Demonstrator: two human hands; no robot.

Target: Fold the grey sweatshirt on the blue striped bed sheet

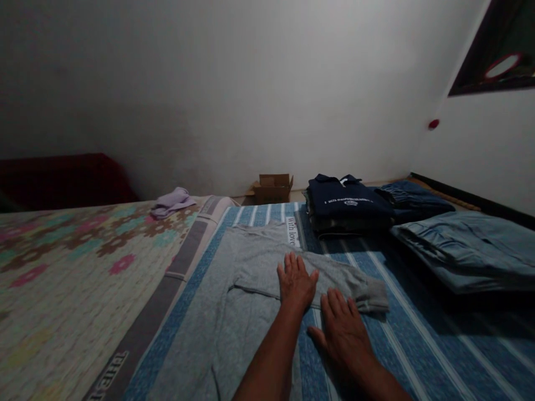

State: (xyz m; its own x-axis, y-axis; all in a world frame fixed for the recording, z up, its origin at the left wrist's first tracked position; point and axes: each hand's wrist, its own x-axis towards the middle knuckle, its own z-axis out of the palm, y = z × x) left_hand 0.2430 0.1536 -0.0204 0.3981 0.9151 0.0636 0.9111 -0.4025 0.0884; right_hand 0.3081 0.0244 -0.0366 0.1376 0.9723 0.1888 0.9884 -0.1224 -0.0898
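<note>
A grey long-sleeved shirt (251, 262) lies spread on the blue striped bed cover (401, 323), one sleeve stretched across to the right with its cuff (377, 295) at the end. Flat on that sleeve rests my left hand (296, 281), fingers extended. My right hand (345, 328) is just below the sleeve, its palm down and fingers stretched toward the sleeve's lower edge. Part of the shirt is hidden beneath my left forearm. White printing reading "With love" (291, 231) shows near the shirt's top.
Behind the shirt sits a stack of folded dark clothes (346, 206), with folded jeans (418, 197) beside it. Folded light-blue denim (472, 248) lies at the right. A lilac cloth (171, 201) is on the flowered bedspread (83, 278). An open cardboard box (272, 189) stands by the wall.
</note>
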